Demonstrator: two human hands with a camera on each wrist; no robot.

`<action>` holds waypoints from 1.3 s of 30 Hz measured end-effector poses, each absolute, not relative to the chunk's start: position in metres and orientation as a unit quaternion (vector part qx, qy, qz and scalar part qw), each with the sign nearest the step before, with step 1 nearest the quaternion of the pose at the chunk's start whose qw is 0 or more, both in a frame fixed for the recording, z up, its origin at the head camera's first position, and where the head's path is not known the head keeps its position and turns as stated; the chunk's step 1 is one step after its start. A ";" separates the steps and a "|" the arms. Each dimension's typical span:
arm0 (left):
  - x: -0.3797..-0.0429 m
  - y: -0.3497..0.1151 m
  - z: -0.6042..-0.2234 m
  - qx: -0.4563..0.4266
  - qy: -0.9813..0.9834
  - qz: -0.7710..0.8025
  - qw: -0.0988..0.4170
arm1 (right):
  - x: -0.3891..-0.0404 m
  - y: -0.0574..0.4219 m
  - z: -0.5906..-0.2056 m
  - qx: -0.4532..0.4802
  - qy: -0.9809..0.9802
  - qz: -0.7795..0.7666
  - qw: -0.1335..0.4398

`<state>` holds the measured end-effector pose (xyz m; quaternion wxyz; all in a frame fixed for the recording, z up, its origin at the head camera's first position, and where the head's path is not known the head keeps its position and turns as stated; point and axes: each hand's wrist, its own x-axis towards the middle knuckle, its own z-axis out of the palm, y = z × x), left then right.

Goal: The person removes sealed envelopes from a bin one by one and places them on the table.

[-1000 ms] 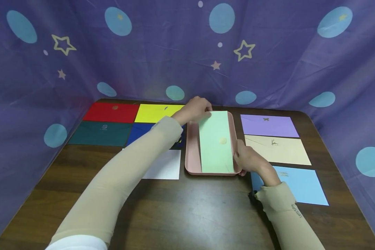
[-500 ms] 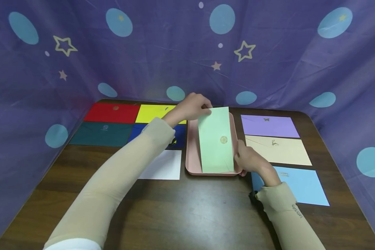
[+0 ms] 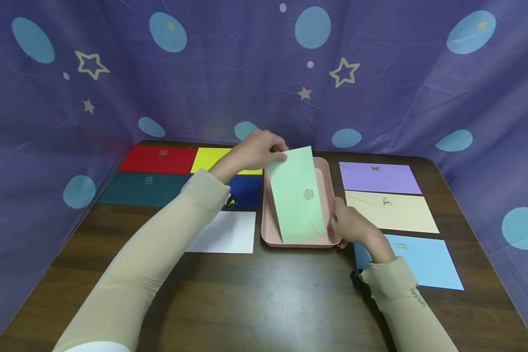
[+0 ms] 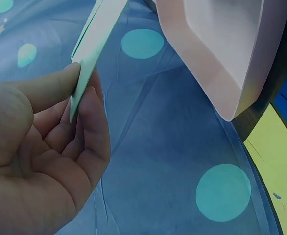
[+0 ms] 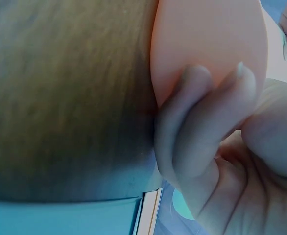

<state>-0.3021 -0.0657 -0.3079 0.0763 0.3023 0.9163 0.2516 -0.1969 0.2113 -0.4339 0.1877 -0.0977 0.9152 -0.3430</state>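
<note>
A pale green envelope (image 3: 296, 195) with a round gold seal slants up out of a pink tray (image 3: 273, 230). My left hand (image 3: 257, 149) pinches its far left corner between thumb and fingers. In the left wrist view the left hand (image 4: 50, 142) has that corner edge-on, thumb on one side, curled fingers on the other. The envelope's near end is low over the tray floor. At the tray's near right corner my right hand (image 3: 354, 225) grips the rim. The right wrist view has the right hand's fingers (image 5: 192, 127) curled against the outside of the tray wall (image 5: 207, 34).
Left of the tray lie a red envelope (image 3: 154, 160), a yellow one (image 3: 207, 157), a dark green one (image 3: 136, 190), a blue one (image 3: 248, 190) and a white sheet (image 3: 229, 232). On the right are purple (image 3: 378, 177), cream (image 3: 391, 212) and light blue (image 3: 431, 264) envelopes. A patterned curtain (image 3: 246, 73) hangs behind.
My left hand has lifted the green envelope's far end and drawn it leftward, so it now tilts, with its near right corner off the tray's edge. The right hand has stayed at the tray.
</note>
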 end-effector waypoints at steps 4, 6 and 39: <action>-0.297 -0.075 -0.306 0.286 0.914 0.276 0.076 | -0.197 0.211 -0.433 -0.097 0.916 -0.339 0.189; -0.295 -0.081 -0.304 0.278 0.914 0.287 0.074 | -0.197 0.212 -0.433 -0.096 0.918 -0.335 0.190; -0.250 -0.236 -0.304 0.067 0.913 0.402 0.006 | -0.196 0.211 -0.434 -0.113 0.914 -0.344 0.183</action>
